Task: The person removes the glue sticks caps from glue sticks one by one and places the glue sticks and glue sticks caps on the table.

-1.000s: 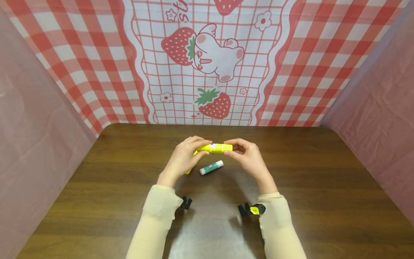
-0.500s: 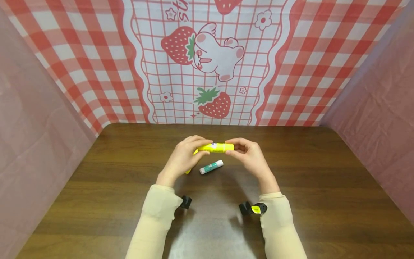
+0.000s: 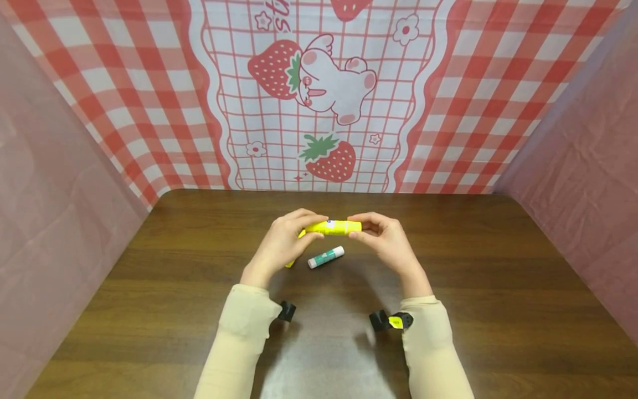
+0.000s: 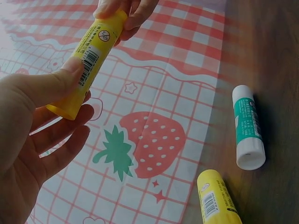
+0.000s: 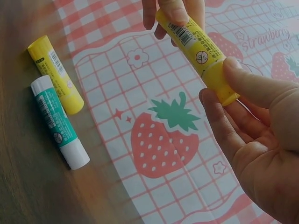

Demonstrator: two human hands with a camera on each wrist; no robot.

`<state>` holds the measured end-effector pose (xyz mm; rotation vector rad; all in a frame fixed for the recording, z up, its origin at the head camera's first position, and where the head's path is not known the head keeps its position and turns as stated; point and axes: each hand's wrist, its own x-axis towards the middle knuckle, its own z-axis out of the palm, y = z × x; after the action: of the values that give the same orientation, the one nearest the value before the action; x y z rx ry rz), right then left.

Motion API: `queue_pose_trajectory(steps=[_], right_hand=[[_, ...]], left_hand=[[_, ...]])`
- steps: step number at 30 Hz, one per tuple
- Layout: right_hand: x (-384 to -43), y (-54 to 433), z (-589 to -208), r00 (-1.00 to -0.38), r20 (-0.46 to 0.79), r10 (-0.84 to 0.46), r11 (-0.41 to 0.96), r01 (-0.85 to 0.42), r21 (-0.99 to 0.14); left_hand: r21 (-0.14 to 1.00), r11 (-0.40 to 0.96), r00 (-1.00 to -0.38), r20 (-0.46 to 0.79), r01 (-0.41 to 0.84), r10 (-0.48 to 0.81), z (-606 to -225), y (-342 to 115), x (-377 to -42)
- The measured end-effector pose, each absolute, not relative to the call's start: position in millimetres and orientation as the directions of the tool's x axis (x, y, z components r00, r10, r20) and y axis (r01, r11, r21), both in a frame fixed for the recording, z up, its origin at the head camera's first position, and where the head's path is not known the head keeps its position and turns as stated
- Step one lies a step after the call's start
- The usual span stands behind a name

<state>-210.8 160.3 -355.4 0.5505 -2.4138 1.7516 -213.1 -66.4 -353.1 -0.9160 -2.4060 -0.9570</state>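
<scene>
yellow tube in a two-ended pinch: a slip looks like the main risk

the yellow tube lies crosswise between both hands, apparently raised above the table. the left hand pinches one end, its thumb across the barcode label; the right hand pinches the other end between thumb and fingers.

the barrel looks smooth, so a hard twist or an uneven pull could make it slide out of either pinch. if the right-hand end is a separate cap, which i cannot tell for sure, it might give way suddenly and jerk the hands apart.

a dropped tube could strike the green-and-white tube, lying on its side nearer the person, and being round, either might roll. the second yellow tube lies just beside that one, partly hidden by the left hand in the head view; lowering that hand carelessly could knock it.
</scene>
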Motion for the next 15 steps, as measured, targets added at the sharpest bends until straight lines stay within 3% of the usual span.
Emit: queue_pose_trajectory(steps=[15], right_hand=[[-211.2,160.6,-354.7,-0.930,0.290,-0.227,0.256,-0.344,-0.904]], left_hand=[[0.446,0.554,-0.701,0.567,0.703,0.433,-350.1,-67.3,-211.7]])
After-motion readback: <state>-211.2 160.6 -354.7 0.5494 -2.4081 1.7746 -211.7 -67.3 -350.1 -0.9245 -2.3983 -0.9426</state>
